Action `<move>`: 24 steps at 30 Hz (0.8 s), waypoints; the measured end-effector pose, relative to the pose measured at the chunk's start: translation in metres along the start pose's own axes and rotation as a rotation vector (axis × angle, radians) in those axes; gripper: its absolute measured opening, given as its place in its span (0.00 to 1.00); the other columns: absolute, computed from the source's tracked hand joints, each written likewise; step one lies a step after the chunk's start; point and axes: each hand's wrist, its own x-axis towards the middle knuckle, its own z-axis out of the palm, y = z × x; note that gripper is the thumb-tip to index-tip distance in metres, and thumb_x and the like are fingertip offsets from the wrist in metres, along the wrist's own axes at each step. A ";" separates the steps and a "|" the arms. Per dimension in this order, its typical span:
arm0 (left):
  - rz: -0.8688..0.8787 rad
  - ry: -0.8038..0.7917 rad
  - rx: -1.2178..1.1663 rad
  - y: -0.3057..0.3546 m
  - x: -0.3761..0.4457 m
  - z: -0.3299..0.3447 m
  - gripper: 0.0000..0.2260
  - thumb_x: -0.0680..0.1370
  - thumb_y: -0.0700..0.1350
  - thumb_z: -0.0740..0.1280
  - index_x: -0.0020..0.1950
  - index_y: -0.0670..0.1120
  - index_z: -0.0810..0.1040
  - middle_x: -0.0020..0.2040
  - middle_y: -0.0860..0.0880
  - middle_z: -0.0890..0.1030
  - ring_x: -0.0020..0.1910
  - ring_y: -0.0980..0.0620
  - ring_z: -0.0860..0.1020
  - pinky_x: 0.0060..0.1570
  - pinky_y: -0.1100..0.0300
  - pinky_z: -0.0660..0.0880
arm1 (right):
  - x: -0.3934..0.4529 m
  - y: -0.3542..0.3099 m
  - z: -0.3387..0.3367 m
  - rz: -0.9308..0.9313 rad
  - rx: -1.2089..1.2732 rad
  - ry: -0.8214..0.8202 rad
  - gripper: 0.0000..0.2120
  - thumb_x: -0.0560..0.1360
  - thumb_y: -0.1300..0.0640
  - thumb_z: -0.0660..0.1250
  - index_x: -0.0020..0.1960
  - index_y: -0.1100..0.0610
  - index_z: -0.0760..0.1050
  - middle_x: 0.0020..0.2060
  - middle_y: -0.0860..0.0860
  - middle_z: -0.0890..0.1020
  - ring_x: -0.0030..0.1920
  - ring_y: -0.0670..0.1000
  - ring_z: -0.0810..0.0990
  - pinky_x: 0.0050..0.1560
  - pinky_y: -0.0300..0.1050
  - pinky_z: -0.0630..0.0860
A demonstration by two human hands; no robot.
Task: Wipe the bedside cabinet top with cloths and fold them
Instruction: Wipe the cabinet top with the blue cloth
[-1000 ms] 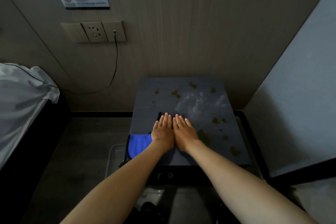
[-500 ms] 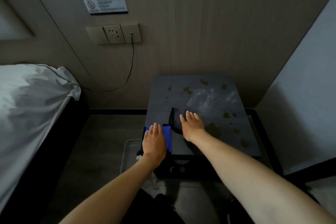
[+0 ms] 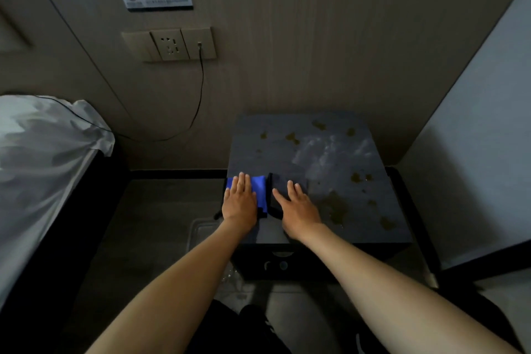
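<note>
Two hands flat, apart: left hand [image 3: 240,202] on blue cloth [image 3: 259,190] at cabinet top [image 3: 330,152] left edge.

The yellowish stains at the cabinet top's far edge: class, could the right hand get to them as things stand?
Probably yes. The right hand lies flat on a dark cloth, and only bare cabinet top lies between it and the stains.
</note>
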 end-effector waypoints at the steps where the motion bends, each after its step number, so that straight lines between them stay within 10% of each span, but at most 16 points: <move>1: 0.005 -0.003 -0.001 0.000 0.009 -0.001 0.26 0.86 0.48 0.48 0.81 0.41 0.45 0.82 0.45 0.47 0.81 0.47 0.46 0.78 0.49 0.51 | -0.003 0.000 0.003 -0.009 -0.003 0.016 0.39 0.79 0.60 0.61 0.81 0.47 0.43 0.79 0.59 0.38 0.79 0.60 0.39 0.78 0.53 0.48; 18: 0.128 0.027 -0.133 0.002 0.069 -0.015 0.26 0.85 0.48 0.52 0.80 0.39 0.49 0.81 0.40 0.50 0.80 0.43 0.49 0.78 0.48 0.53 | -0.018 -0.077 0.032 -0.124 0.031 0.071 0.37 0.78 0.54 0.62 0.81 0.50 0.46 0.80 0.59 0.41 0.79 0.62 0.39 0.78 0.58 0.46; 24: 0.215 0.099 -0.267 -0.013 0.036 -0.015 0.25 0.84 0.47 0.56 0.79 0.40 0.58 0.80 0.44 0.58 0.79 0.45 0.56 0.76 0.51 0.59 | -0.016 -0.125 0.043 -0.131 -0.081 0.089 0.30 0.80 0.48 0.58 0.79 0.58 0.57 0.77 0.61 0.59 0.77 0.64 0.53 0.77 0.58 0.49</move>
